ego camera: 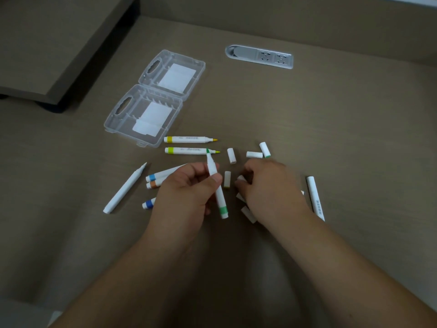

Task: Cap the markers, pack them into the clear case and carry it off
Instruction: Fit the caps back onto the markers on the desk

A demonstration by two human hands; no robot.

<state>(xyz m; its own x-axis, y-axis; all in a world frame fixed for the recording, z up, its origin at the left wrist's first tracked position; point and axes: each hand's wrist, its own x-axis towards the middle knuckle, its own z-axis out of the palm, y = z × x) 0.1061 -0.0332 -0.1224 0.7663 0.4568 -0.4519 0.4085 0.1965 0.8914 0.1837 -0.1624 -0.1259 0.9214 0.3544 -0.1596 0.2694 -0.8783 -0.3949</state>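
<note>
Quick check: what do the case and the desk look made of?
Clear case: looks like rigid transparent plastic, glossy; the desk shows through its walls and moulded ribs and handle cutouts are visible. Desk: likely wood-grain laminate, matte brown with fine streaks; solid wood cannot be ruled out.

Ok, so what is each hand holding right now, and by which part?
The left hand grips the green marker around the middle of its barrel, tip up and uncapped. The right hand pinches a white cap at its fingertips.
</note>
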